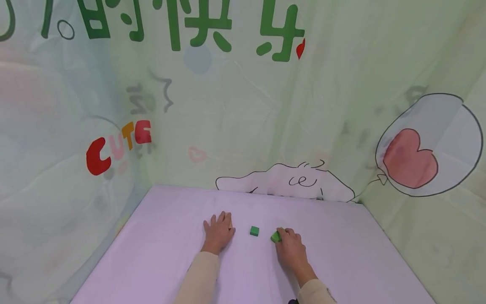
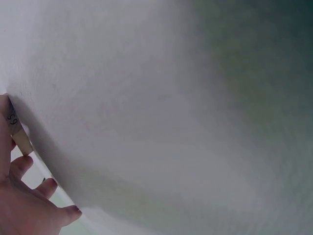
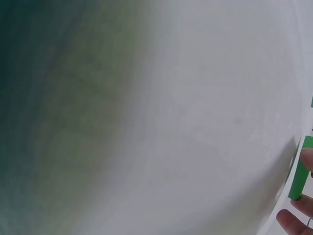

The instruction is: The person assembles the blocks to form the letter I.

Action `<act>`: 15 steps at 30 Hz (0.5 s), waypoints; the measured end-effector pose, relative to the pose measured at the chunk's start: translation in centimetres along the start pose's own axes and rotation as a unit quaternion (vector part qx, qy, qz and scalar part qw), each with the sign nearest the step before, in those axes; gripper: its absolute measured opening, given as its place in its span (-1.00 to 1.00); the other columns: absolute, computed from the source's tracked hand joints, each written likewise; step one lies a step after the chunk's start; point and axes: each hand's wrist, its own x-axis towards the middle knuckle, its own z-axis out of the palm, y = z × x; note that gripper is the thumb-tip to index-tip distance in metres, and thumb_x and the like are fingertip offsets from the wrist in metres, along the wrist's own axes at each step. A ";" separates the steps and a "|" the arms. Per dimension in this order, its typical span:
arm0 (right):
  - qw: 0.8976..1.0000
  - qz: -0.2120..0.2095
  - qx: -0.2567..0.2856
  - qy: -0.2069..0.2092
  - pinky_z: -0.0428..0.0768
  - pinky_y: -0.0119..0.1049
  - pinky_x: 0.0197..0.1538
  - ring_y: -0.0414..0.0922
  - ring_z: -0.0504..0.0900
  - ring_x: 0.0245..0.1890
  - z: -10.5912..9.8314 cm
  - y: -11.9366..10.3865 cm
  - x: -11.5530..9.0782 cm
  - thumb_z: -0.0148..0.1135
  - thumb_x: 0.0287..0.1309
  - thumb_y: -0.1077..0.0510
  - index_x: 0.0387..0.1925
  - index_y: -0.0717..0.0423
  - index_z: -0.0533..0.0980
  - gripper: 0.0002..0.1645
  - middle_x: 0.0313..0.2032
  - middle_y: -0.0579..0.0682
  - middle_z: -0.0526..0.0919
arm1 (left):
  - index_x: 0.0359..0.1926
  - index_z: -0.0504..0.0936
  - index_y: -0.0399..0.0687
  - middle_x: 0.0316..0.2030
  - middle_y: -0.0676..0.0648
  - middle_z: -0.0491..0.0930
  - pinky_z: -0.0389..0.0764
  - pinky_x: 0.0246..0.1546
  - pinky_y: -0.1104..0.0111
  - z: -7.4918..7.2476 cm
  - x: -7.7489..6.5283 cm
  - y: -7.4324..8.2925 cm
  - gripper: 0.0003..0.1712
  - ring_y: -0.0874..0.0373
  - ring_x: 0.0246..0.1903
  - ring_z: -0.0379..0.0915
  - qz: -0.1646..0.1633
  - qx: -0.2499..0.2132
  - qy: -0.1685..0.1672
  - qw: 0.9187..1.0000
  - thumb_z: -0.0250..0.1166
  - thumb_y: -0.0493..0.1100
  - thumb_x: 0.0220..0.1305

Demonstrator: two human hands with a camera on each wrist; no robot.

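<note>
My left hand (image 1: 219,232) rests low over the table, its outer fingers spread. Between its thumb and index finger it pinches a pale wooden block (image 1: 230,222); dark marks show on one side of this wooden block (image 2: 17,128) in the left wrist view. To the right, my right hand (image 1: 291,249) grips a bright green block (image 1: 275,237) by its edges, and the fingers hide part of it. The same green block (image 3: 300,171) shows at the right wrist view's edge. A small darker green block (image 1: 254,231) lies between the hands, touched by neither.
A lilac-covered table (image 1: 250,274) lies beneath the hands. Hanging printed cloth (image 1: 235,126) closes off its back, with more cloth along both sides. A small dark object (image 1: 292,301) pokes in at the bottom, next to the right sleeve (image 1: 315,292).
</note>
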 end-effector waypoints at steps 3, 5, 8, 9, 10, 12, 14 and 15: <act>1.000 0.002 0.007 -0.003 0.62 0.28 0.08 0.28 0.51 0.22 -0.1 0.0 0.0 0.35 0.29 0.20 0.33 0.15 0.52 -0.42 0.28 0.30 0.51 | 0.53 0.34 -0.03 0.52 -0.20 0.30 0.07 0.42 -0.40 -0.1 0.0 0.1 -0.32 -0.36 0.50 0.13 0.000 0.000 -0.004 1.000 0.21 0.06 0.51; 1.000 0.003 0.010 -0.006 0.62 0.27 0.09 0.28 0.51 0.23 -0.2 0.0 -0.1 0.34 0.30 0.20 0.33 0.15 0.51 -0.42 0.29 0.30 0.51 | 0.53 0.34 -0.03 0.52 -0.20 0.30 0.08 0.42 -0.40 0.0 -0.1 0.2 -0.32 -0.36 0.50 0.14 -0.001 0.000 -0.005 1.000 0.22 0.07 0.50; 1.000 0.003 0.011 -0.012 0.62 0.26 0.09 0.29 0.50 0.23 -0.3 0.0 -0.3 0.34 0.30 0.20 0.34 0.15 0.51 -0.42 0.30 0.30 0.50 | 0.53 0.34 -0.02 0.52 -0.19 0.30 0.08 0.42 -0.40 0.2 0.0 0.1 -0.31 -0.35 0.50 0.14 -0.002 0.003 -0.004 1.000 0.22 0.08 0.51; 1.000 0.004 0.011 -0.014 0.62 0.25 0.09 0.29 0.50 0.23 -0.3 0.0 -0.4 0.35 0.30 0.20 0.34 0.15 0.51 -0.41 0.30 0.30 0.50 | 0.53 0.34 -0.01 0.52 -0.19 0.30 0.08 0.42 -0.40 0.3 0.0 0.0 -0.31 -0.35 0.50 0.14 -0.003 0.004 -0.003 1.000 0.22 0.09 0.50; 1.000 0.004 0.009 -0.017 0.62 0.25 0.10 0.29 0.50 0.23 -0.4 -0.1 -0.4 0.35 0.29 0.20 0.34 0.15 0.51 -0.41 0.30 0.30 0.50 | 0.53 0.33 -0.01 0.53 -0.19 0.29 0.08 0.42 -0.40 0.4 0.0 0.0 -0.31 -0.35 0.51 0.13 -0.004 0.005 -0.003 1.000 0.22 0.09 0.50; 1.000 0.006 0.006 -0.021 0.62 0.23 0.11 0.28 0.50 0.24 -0.4 -0.1 -0.5 0.35 0.30 0.19 0.35 0.13 0.50 -0.41 0.30 0.29 0.49 | 0.53 0.33 0.00 0.53 -0.18 0.29 0.07 0.42 -0.41 0.5 0.1 -0.1 -0.31 -0.35 0.51 0.13 -0.004 0.005 -0.001 1.000 0.22 0.10 0.50; 1.000 0.007 0.004 -0.023 0.62 0.23 0.13 0.29 0.49 0.25 -0.5 -0.2 -0.7 0.35 0.30 0.19 0.35 0.12 0.50 -0.40 0.31 0.29 0.49 | 0.53 0.34 0.00 0.53 -0.18 0.30 0.07 0.41 -0.42 0.6 0.3 -0.2 -0.31 -0.36 0.50 0.13 -0.002 0.004 0.002 1.000 0.22 0.09 0.50; 1.000 0.008 0.004 -0.022 0.61 0.23 0.14 0.29 0.48 0.26 -0.5 -0.2 -0.7 0.35 0.30 0.19 0.35 0.12 0.50 -0.40 0.31 0.29 0.49 | 0.52 0.35 0.00 0.52 -0.19 0.30 0.07 0.41 -0.42 0.6 0.3 -0.3 -0.31 -0.36 0.50 0.13 0.000 0.003 0.005 1.000 0.23 0.10 0.49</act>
